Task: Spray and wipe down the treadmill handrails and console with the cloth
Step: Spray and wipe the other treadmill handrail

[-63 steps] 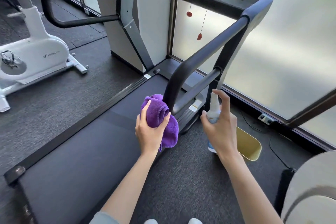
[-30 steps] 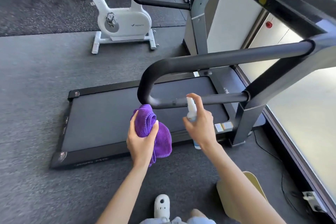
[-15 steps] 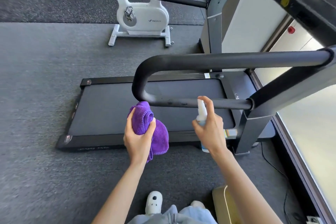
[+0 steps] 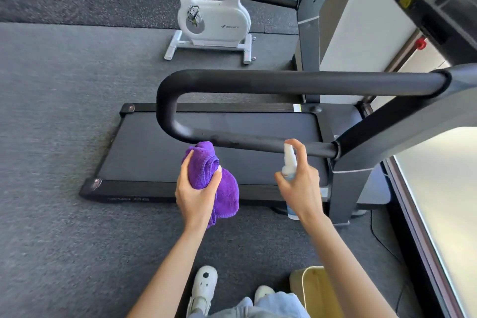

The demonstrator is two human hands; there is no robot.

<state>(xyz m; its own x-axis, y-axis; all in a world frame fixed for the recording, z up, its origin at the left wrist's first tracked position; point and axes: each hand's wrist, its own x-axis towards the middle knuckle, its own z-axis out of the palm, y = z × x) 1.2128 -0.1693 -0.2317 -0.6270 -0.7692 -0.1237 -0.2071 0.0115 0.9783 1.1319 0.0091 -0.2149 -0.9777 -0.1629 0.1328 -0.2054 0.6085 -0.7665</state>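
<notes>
The lower bar of the black, foam-clad handrail (image 4: 258, 143) runs left to right just above both hands. A bunched purple terry cloth (image 4: 206, 175) is gripped in the left hand (image 4: 196, 196), nearer the bend. The slim spray bottle (image 4: 289, 162) is clasped in the right hand (image 4: 302, 186), forefinger on its nozzle.

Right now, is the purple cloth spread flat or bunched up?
Bunched up. The purple cloth is wadded in the left hand, with a loose fold hanging below the fingers, just under the handrail.
</notes>
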